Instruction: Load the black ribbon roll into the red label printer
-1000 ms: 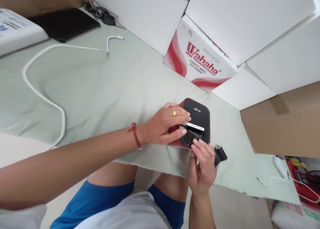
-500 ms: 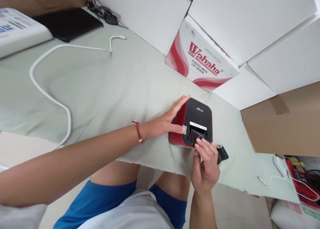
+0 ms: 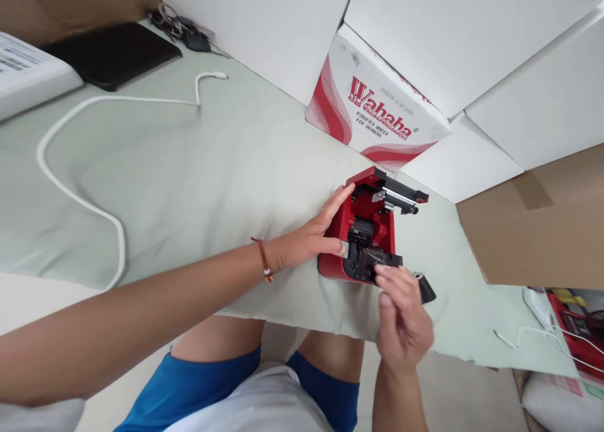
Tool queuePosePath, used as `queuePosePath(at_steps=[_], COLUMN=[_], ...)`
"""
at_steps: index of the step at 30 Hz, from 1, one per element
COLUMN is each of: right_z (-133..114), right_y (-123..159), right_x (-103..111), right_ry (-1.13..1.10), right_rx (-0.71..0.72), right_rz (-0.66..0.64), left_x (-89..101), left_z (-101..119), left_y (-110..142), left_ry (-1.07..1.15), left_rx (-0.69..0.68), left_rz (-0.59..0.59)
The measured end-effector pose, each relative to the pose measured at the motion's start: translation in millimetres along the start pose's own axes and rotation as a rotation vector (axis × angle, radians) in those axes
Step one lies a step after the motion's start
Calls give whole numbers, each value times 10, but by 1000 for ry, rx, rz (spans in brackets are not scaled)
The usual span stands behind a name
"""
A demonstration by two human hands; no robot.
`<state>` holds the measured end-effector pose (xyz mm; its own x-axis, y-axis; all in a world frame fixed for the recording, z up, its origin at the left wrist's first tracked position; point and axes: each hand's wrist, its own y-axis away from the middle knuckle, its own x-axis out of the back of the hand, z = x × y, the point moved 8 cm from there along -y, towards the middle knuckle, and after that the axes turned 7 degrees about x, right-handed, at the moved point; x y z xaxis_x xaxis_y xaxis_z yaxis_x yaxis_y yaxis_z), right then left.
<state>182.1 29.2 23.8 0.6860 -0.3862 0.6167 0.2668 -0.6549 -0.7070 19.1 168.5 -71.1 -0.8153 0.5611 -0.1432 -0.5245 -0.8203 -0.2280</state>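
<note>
A small red and black printer (image 3: pixel 332 268) stands on the cloth, its lid (image 3: pixel 401 196) raised and a dark roll (image 3: pixel 363 228) visible inside. My left hand (image 3: pixel 314 236) lies against its left side, fingers along the wall and thumb on a grey latch (image 3: pixel 346 249). A dark, shiny strip (image 3: pixel 369 264) hangs over the front edge. Near that strip is my right hand (image 3: pixel 404 315), fingers bent and thumb apart from them; the fingertips are at the strip's right edge. Just beyond the right hand lies a black roll (image 3: pixel 425 287) with a pale core.
A Wahaha water carton (image 3: pixel 377 111) and white boxes (image 3: pixel 415 36) stand behind the printer. A brown box (image 3: pixel 533 224) is at right. A white cable (image 3: pixel 78 180), a black tablet-like slab (image 3: pixel 113 56) and keys (image 3: pixel 189 33) lie at left on the green cloth (image 3: pixel 189 187).
The printer's lid has swung up and back, exposing the inside. My right hand has shifted slightly right, its thumb parting from the fingers. My left hand has stayed on the printer's side and latch.
</note>
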Motion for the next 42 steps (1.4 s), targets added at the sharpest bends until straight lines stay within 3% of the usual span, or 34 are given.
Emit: queuePosePath(at_steps=[3,5,8,12,15,17,20,23,26,28,30,34,36,38,42], right_z=[209,388,600,693,781,756,587,535,787,1021,1229,1394,1425,1494,1632], right_y=[-264,-528,-928,-1135,-1138,-1150,-1199,-1147,-883,-645,-381,75,235,358,527], right_x=[267,307,6,-575,-866,-931,-690,-6,745,1015,985,484,361,443,888], right_ry=[-108,-63,64,280,521,577,447,194,50,-30,-96,-185,-158,-41,381], right_rx=[-145,-250,-291,-95,-56,-44,-61,-236,-506,-650,-767,-866,-862,-854,-805], right_rz=[196,153,-269,-793,-999,-1039,-921,-701,-510,-421,-439,-589,-571,-467,-251], left_x=[-4,-1,26,49,48,43,47,48,54,58,63,73,78,84,84], left_z=[90,140,171,162,178,195,214,234,234,219,196,145,129,115,91], left_y=[35,57,69,63,67,72,75,69,62,57,50,30,25,27,37], left_ry=[1,13,-4,-45,-53,-50,-36,-7,22,33,53,91,96,105,125], left_rx=[-1,21,43,47,27,20,37,53,61,64,64,51,36,27,43], left_rz=[1,2,20,28,16,7,14,20,32,43,52,65,67,69,57])
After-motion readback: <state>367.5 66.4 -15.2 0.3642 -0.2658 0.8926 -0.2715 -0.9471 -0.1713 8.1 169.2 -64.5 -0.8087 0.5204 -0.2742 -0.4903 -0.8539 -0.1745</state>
